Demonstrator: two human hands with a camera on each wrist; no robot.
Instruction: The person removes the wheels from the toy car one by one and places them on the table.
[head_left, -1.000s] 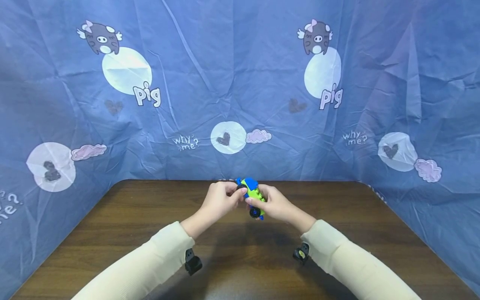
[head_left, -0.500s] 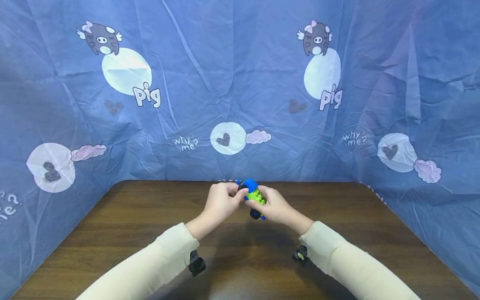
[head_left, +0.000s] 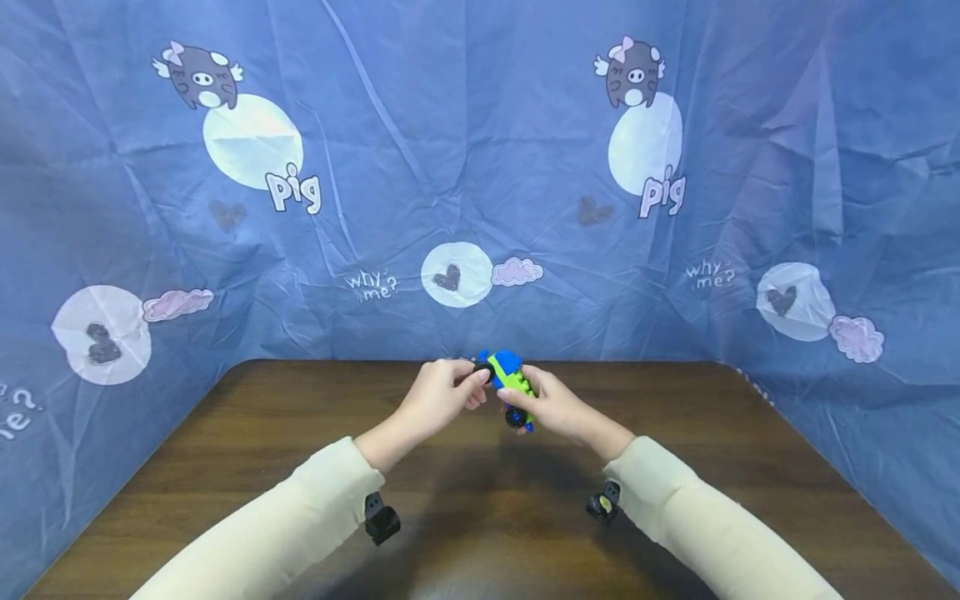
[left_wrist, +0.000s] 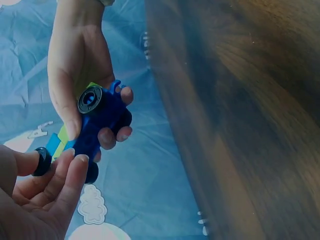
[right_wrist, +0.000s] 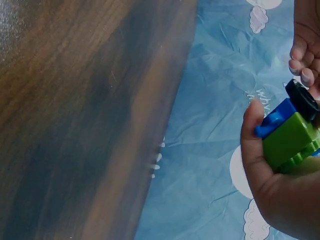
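Head view: the grip of the right hand [head_left: 551,406] is clasping a toy car [head_left: 515,384] near the middle of the tabletop's [head_left: 247,442] far edge, well in from its 2 far corners. Left wrist view: the grip of the left hand [left_wrist: 40,205] is pinching a black wheel [left_wrist: 44,161] at the toy car's side. Right wrist view: blue cloth [right_wrist: 215,125] is showing between the tabletop's edge and the toy car.
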